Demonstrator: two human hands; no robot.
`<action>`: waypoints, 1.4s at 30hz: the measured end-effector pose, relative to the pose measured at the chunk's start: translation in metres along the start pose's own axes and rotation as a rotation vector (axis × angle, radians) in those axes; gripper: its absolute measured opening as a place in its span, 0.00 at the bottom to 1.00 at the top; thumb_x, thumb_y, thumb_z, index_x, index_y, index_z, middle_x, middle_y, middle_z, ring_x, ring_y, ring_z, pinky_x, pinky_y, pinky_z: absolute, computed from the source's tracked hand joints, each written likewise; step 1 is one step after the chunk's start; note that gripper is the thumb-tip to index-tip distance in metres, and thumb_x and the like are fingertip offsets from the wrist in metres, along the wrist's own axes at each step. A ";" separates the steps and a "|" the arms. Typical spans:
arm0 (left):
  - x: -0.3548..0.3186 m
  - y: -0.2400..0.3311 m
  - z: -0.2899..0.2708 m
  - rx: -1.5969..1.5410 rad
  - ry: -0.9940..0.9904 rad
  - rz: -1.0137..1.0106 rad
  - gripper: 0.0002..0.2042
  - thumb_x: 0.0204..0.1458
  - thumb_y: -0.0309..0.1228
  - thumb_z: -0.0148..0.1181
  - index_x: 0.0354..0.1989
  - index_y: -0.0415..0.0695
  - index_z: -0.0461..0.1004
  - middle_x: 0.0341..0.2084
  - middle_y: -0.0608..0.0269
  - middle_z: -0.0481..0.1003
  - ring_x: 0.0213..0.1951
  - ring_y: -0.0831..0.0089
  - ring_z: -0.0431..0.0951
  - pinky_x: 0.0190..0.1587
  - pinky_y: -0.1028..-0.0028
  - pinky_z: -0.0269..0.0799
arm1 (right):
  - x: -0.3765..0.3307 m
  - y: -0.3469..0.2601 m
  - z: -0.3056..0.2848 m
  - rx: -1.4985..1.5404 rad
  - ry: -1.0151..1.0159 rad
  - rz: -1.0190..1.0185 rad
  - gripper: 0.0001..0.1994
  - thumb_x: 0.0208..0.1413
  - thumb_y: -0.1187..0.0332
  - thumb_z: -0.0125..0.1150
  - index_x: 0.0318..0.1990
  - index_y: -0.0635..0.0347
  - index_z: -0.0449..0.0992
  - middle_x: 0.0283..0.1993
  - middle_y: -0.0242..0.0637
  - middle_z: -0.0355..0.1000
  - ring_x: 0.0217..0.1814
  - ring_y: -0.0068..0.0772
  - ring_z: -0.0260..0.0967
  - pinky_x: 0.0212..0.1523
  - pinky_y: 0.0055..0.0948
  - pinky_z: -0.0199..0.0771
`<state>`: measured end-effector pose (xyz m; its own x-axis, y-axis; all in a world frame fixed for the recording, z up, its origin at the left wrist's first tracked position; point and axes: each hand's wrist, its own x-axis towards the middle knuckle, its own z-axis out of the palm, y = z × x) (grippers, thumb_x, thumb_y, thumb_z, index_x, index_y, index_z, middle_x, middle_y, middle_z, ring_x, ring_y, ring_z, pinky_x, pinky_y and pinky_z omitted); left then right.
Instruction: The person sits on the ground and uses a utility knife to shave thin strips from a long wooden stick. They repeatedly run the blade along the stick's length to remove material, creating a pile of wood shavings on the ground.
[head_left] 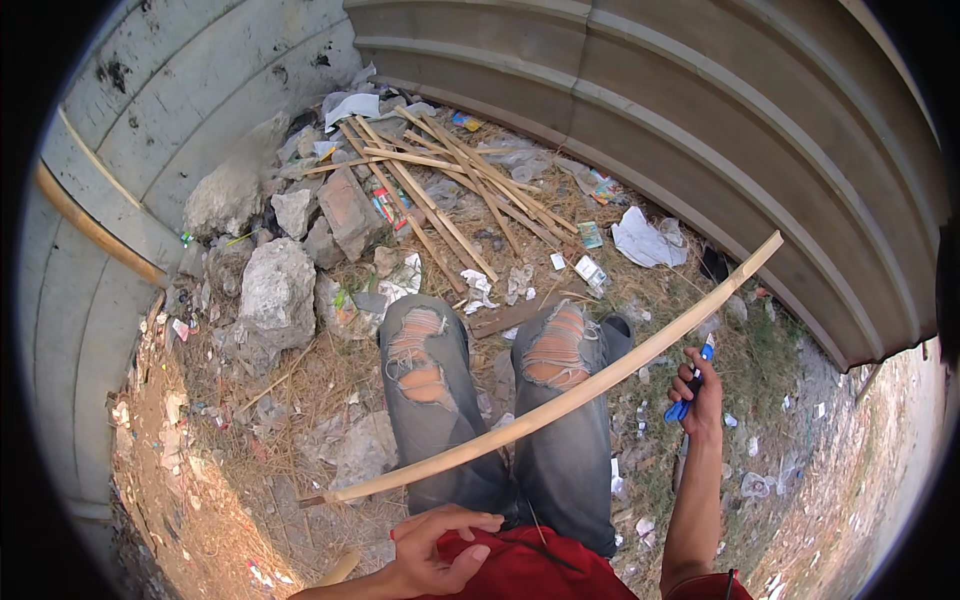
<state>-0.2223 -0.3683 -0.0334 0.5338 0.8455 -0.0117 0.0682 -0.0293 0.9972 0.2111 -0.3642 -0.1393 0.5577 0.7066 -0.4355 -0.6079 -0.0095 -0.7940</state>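
A long, pale, slightly bowed wooden strip (570, 405), which looks like split bamboo, lies slantwise across my thighs. One end rises at the right and the darker end is low at the left. My right hand (703, 395) is closed around a blue-handled cutter knife (678, 411), just beyond the strip on its right side. My left hand (445, 548) hovers over my lap below the strip, thumb and fingers apart, with nothing visible in it. It does not touch the strip.
Ahead lies a crossed pile of thin wooden strips (440, 180). Rubble stones (278, 292) and a brick chunk (347, 212) sit left of it. Corrugated metal sheets (690, 120) wall the far side and right. Paper and plastic litter (648, 238) covers the dry grass.
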 end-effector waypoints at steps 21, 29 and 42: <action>0.284 0.055 -0.060 -0.179 -0.242 0.053 0.14 0.70 0.37 0.49 0.55 0.39 0.63 0.25 0.65 0.75 0.17 0.80 0.73 0.19 0.80 0.69 | -0.005 -0.123 0.298 -0.376 -0.850 -0.351 0.21 0.73 0.57 0.47 0.63 0.63 0.67 0.36 0.32 0.70 0.29 0.19 0.61 0.28 0.22 0.62; 0.341 0.005 -0.068 -0.253 -0.179 -0.027 0.15 0.73 0.41 0.41 0.53 0.41 0.63 0.21 0.69 0.70 0.15 0.79 0.69 0.19 0.78 0.65 | 0.051 -0.073 0.323 -1.031 -0.656 -0.751 0.17 0.65 0.57 0.59 0.47 0.64 0.74 0.23 0.45 0.70 0.26 0.39 0.70 0.30 0.39 0.69; 0.336 -0.019 -0.062 -0.201 -0.161 -0.069 0.15 0.72 0.41 0.42 0.52 0.40 0.65 0.19 0.69 0.69 0.15 0.82 0.67 0.19 0.80 0.64 | 0.081 -0.046 0.288 -1.386 -0.854 -0.811 0.21 0.64 0.50 0.59 0.34 0.63 0.76 0.23 0.52 0.73 0.27 0.61 0.74 0.31 0.50 0.73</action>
<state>-0.0963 -0.0507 -0.0513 0.6618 0.7459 -0.0760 -0.0510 0.1458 0.9880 0.1214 -0.1022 -0.0158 -0.2382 0.9590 0.1537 0.7420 0.2818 -0.6083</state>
